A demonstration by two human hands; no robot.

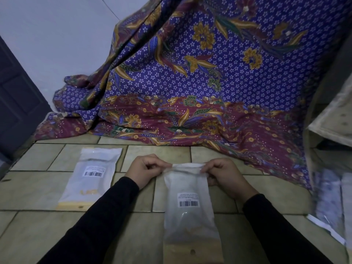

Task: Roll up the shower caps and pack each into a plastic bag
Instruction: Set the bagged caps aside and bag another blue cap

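A long translucent plastic bag with a barcode label and a pale bundle inside hangs lengthwise in front of me over the tiled floor. My left hand pinches the left corner of its top flap. My right hand pinches the right corner of the same flap. Both arms wear black sleeves. To the left, a second barcoded plastic bag lies flat on the tiles with a white bundle inside and a yellowish bottom strip.
A purple and maroon flowered cloth drapes down the back and spreads onto the tiled floor. More pale patterned packets lie at the right edge. A dark door stands at the left.
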